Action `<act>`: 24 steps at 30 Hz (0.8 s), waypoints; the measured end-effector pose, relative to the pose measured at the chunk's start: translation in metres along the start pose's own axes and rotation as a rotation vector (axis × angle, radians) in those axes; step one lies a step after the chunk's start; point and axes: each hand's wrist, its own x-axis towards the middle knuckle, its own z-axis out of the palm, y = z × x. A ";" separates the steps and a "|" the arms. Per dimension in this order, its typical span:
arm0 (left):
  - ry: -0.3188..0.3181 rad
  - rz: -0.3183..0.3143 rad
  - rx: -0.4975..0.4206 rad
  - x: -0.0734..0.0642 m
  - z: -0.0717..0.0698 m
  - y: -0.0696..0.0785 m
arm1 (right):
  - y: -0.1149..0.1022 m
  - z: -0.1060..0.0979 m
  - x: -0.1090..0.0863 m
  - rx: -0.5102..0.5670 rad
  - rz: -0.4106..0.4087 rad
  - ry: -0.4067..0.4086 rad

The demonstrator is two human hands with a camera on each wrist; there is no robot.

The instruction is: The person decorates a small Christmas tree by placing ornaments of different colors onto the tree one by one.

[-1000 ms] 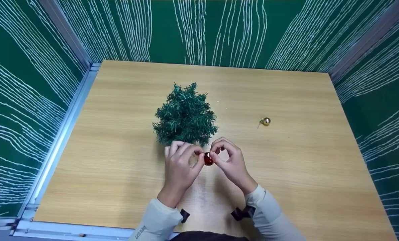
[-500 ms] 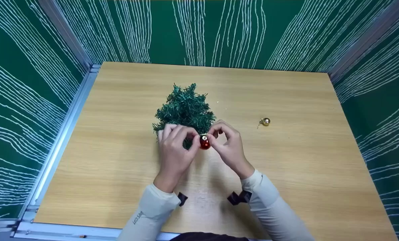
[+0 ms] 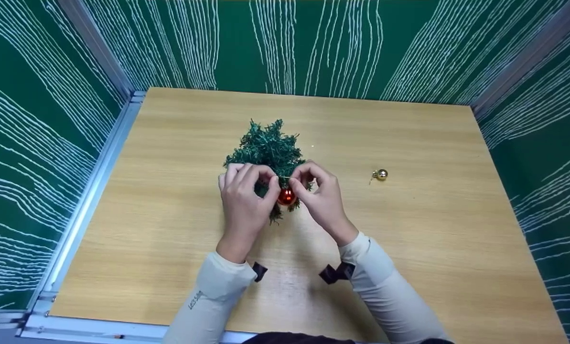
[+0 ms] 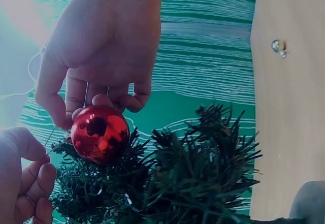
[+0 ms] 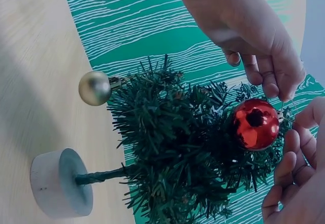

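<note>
The red ball (image 3: 286, 196) is at the tree's (image 3: 268, 143) six o'clock, the left hand (image 3: 244, 200) and right hand (image 3: 324, 200) pinching its thread (image 4: 50, 137). It looks light, hard, slick, perhaps brittle: best held by thread. A gold ball (image 3: 382, 175) lies toward three o'clock on the wooden table (image 3: 433, 239); green walls (image 3: 237, 43) rise at twelve.

Red bauble (image 3: 287, 196): risen from lower centre to mid-frame; now against the branches of the tree (image 3: 268, 145);
Left hand (image 3: 244, 203): higher, slightly further left; now overlaps the tree's lower left;
Right hand (image 3: 325, 200): higher in the frame;
Fingertips (image 3: 274, 183): from the bauble's sides to its cord (image 3: 286, 177), above it;
Sprigs (image 3: 275, 216): now visible below the bauble
</note>
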 end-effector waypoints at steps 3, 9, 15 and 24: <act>-0.010 -0.020 0.023 0.003 0.000 -0.001 | -0.003 0.002 0.003 -0.010 0.016 0.013; -0.038 -0.060 0.076 0.002 0.002 -0.002 | -0.004 0.004 0.005 -0.041 0.069 0.031; -0.039 -0.062 0.103 -0.001 0.004 -0.002 | -0.002 0.006 0.007 -0.068 0.124 0.049; -0.090 -0.071 0.142 -0.008 0.007 -0.003 | 0.005 0.008 0.003 -0.104 0.123 0.070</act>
